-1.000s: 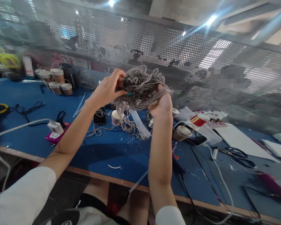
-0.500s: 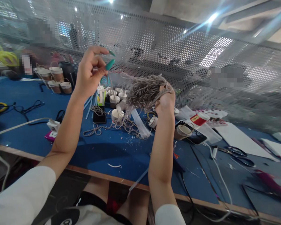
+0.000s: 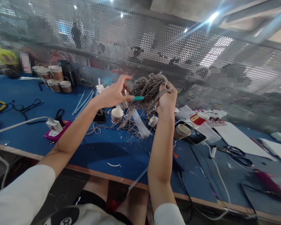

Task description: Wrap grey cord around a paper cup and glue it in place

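Note:
A thick bundle of grey-brown cord [image 3: 147, 90] is held up over the blue table [image 3: 96, 156]. My right hand [image 3: 166, 96] grips its right end, with loops lying over the fingers. At the bundle's left side is my left hand [image 3: 121, 90], thumb and fingers apart, the long green thumbnail against the strands. Some of its fingertips are hidden by the cord. Loose cord [image 3: 128, 125] trails below onto the table, around a white paper cup [image 3: 117, 115] and a clear plastic strip [image 3: 140, 125].
Small brown cups [image 3: 56, 73] stand at the back left before a perforated metal screen [image 3: 131, 40]. Nearer are a purple power block [image 3: 57, 132] and pale strips [image 3: 84, 101]. On the right lie a phone [image 3: 195, 134], a handled cup [image 3: 183, 131], scissors [image 3: 236, 152] and white sheets [image 3: 243, 140].
My left hand has come down and right, from above the small cups to the bundle's left side. My right hand still holds the bundle in nearly the same place.

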Motion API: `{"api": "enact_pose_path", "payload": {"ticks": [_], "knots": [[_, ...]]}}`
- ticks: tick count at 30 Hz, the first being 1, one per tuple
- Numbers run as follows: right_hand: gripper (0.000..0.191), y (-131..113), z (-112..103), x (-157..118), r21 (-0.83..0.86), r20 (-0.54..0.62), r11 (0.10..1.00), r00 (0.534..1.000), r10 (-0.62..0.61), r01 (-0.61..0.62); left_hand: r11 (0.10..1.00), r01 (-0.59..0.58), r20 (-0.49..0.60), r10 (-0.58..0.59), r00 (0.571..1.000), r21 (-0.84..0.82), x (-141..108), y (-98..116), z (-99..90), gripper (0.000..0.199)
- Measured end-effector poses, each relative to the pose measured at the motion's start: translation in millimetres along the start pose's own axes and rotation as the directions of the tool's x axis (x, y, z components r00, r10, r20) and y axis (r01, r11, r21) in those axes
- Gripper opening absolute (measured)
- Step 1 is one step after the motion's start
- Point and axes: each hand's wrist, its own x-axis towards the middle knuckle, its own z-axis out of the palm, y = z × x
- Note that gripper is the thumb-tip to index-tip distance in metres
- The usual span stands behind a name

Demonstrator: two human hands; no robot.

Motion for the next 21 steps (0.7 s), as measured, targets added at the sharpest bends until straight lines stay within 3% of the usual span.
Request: {"api": "enact_pose_path", "payload": {"ticks": [1,3,5,7,10,14,16,21], "knots": [[0.015,0,0,0,-0.001,-0.009,1.0,1.0,-0.006,0.006,0.998,0.069,0.101,-0.069,0.992,0.003,0,0,6.8,0.077],[0.016,2,0,2,-0.006,-0.025,1.0,0.999,-0.024,0.023,0.974,0.219,0.289,-0.194,0.937,-0.054,2,0,20.5,0.085],[0.017,6,-1,5,-0.013,-0.062,1.0,0.998,-0.028,0.027,0.933,0.335,0.373,-0.267,0.889,-0.131,4,1,33.6,0.088],[0.018,9,-2,8,-0.002,-0.118,1.0,0.993,0.001,-0.001,0.909,0.368,0.327,-0.292,0.899,-0.198,7,1,45.2,0.088],[0.02,11,-2,10,0.074,-0.172,0.994,0.981,0.088,-0.076,0.924,0.277,0.143,-0.246,0.959,-0.262,10,-2,58.5,0.087],[0.025,8,1,9,0.176,-0.092,0.966,0.974,0.208,-0.189,0.965,0.123,-0.108,-0.151,0.983,-0.23,13,-8,64.5,0.092],[0.028,6,0,10,0.209,-0.093,0.953,0.965,0.244,-0.22,0.954,0.144,-0.104,-0.176,0.979,-0.263,13,-6,59.1,0.083],[0.027,13,-13,22,0.241,-0.142,0.946,0.957,0.255,-0.216,0.837,0.28,0.092,-0.268,0.959,-0.47,9,6,30.4,0.047]]}}
